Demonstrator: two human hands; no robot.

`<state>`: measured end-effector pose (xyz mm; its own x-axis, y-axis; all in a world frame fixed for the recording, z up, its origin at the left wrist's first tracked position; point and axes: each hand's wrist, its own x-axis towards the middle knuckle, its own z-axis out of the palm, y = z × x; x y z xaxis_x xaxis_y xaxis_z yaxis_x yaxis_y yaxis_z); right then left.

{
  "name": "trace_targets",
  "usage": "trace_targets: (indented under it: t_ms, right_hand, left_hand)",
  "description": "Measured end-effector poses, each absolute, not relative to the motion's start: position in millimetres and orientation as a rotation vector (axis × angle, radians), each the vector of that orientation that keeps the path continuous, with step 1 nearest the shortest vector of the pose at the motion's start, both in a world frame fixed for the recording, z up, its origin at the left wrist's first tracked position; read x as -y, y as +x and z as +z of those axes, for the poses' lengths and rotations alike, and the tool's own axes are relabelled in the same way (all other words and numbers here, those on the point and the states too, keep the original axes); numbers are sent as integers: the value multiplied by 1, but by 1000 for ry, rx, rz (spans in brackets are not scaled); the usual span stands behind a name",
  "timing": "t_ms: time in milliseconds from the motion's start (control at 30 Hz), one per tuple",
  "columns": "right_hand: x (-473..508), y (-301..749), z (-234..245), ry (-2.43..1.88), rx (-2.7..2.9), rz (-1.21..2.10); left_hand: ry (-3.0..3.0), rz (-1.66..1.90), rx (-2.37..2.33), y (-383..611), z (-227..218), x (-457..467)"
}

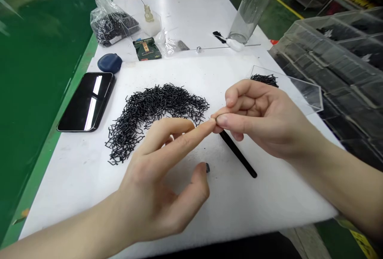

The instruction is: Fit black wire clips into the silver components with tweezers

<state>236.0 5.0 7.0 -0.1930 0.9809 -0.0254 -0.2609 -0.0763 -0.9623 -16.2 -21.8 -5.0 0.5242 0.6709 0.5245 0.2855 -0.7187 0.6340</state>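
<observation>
A tiny wire piece [212, 119] is pinched between thumb and forefinger of the closed right hand [263, 121] and touched by the forefinger of the half-open left hand [155, 175], just right of the heap of black wire pieces [155, 111].

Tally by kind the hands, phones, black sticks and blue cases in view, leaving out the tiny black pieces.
Hands: 2 (left hand, right hand)
Phones: 1 (smartphone)
Black sticks: 1 (black stick)
Blue cases: 1 (dark blue case)
Total: 5
</observation>
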Motion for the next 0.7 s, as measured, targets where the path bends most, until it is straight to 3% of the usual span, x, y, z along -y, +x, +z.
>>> trace_targets:
  t_ms: [267,433,633,700]
  right_hand:
    - [-4,235,5,-986,1186,1391]
    - [-5,238,14,-1011,1228,1158]
    - [-29,291,37,-1275,1471,468]
    - [-35,311,44,-1383,1520,371]
  left_hand:
    - [2259,1021,-751,-12,-8,21]
    - [2210,1057,-774,-11,-10,21]
    - [2241,1052,-756,-13,-17,21]
    - [2275,985,-743,-13,-19,22]
